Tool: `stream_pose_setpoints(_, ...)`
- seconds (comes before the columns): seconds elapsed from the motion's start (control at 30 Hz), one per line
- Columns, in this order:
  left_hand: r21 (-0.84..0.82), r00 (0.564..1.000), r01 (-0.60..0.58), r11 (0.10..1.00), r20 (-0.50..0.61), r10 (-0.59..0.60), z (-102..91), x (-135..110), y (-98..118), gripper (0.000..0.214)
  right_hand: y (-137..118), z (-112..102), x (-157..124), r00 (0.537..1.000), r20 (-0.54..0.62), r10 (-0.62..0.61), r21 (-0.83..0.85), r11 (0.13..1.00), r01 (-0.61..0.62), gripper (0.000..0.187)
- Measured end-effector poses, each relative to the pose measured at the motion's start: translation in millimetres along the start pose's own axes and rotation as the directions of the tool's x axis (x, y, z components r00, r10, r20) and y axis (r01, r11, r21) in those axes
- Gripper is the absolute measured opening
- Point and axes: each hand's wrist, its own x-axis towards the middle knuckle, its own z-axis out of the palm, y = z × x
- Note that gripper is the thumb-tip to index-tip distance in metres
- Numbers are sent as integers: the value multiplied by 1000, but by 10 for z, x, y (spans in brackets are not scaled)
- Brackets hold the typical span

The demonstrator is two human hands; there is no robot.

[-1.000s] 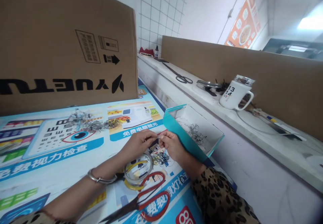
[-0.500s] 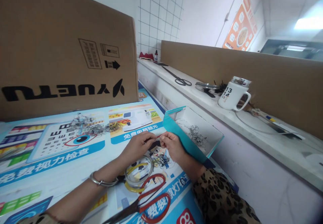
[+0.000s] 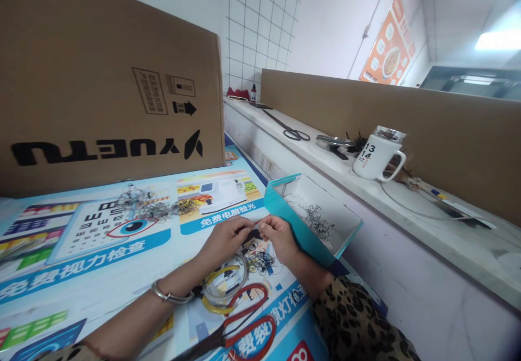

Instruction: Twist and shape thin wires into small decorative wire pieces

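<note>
My left hand [image 3: 230, 237] and my right hand [image 3: 279, 235] are pinched with their fingertips almost meeting above the printed table cover. A tiny reddish sliver shows between them, too small to name. Just below lies a small tangle of thin wire pieces [image 3: 261, 262]. Beside my left wrist, a silver coil ring [image 3: 245, 274] rests over a yellow-handled tool [image 3: 211, 302]. Nearer to me are red-handled scissors [image 3: 249, 333], with their blades toward the lower left. A teal open box [image 3: 291, 228] stands right of my right hand, holding a clump of thin wire [image 3: 318, 221].
More wire tangles [image 3: 152, 203] lie on the table's left part. A large cardboard box [image 3: 109, 78] stands at the back left. Along the right runs a ledge [image 3: 407, 209] with a white mug [image 3: 375, 157], black scissors [image 3: 291, 131] and a round metal object [image 3: 334, 142].
Both hands stay pinched close together with only slight finger movement. The whole view has shifted a little; the objects on the table lie as before.
</note>
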Motion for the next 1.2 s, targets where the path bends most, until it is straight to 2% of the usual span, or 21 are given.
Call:
stream_pose_setpoints(0.93,47,1000,0,999,-11,0,29,-2,-32,19,31,-4,6,999,1,-39,-94,995,39,13)
stream_pose_setpoints(1.07,59,1000,12,998,-6,-12,35,-8,-24,18,21,-5,1,995,1,-102,-170,980,100,14)
stream_pose_setpoints(1.2,80,1000,26,996,2,-26,44,-16,-21,17,13,1,-13,978,5,-207,-342,919,196,14)
